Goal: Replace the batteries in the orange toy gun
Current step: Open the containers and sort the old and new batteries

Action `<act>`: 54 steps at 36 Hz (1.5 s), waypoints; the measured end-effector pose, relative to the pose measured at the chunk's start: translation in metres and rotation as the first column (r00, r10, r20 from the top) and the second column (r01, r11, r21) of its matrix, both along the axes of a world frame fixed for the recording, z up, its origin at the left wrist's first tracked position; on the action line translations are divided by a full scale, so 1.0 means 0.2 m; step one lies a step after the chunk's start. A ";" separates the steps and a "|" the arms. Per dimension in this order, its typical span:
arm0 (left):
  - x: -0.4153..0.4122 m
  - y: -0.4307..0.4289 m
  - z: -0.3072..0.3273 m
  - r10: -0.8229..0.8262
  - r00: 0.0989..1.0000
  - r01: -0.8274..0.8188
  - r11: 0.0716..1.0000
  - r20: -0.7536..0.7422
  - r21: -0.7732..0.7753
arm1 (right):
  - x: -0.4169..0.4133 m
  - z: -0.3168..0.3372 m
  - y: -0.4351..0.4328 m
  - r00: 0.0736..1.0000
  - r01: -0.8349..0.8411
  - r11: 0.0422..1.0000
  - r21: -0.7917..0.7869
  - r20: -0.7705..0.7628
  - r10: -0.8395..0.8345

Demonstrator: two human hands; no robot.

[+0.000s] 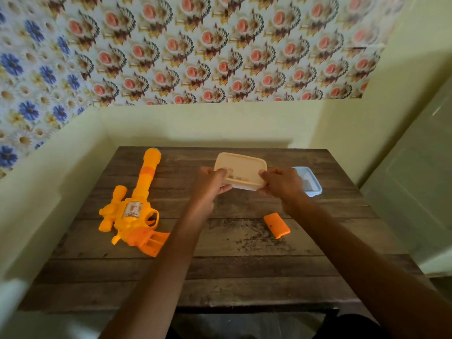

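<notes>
The orange toy gun (137, 206) lies on the left of the wooden table (220, 277), barrel pointing away, its grip's battery slot uncovered. The orange battery cover (276, 225) lies apart on the right. Above the table's far middle, a cream lidded plastic box (242, 171) is held tilted between both hands; small items show dimly through it. My left hand (210, 184) grips its left edge and my right hand (281, 183) grips its right edge.
A pale blue plastic box (309, 182) stands just behind my right hand near the table's right edge. Walls close in behind and to the left; a grey panel (415, 179) stands at the right.
</notes>
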State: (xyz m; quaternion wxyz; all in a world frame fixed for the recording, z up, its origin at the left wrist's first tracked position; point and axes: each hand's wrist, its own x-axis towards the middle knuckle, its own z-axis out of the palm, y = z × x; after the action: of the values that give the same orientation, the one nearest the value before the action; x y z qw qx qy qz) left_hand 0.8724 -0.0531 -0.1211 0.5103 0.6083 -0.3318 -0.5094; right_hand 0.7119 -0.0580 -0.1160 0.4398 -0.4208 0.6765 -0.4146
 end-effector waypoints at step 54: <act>-0.11 0.16 -0.35 -0.233 0.360 0.422 0.904 0.904 0.065 | -0.51 -0.17 -0.09 0.705 -0.036 0.998 -0.047 -0.710 -0.008</act>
State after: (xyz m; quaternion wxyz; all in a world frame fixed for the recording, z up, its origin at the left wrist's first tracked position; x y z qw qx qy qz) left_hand 0.8496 -0.0219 -0.1910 0.1951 0.6566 -0.7090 -0.1678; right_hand 0.6097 -0.0770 -0.1505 0.1371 -0.5654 0.7782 -0.2367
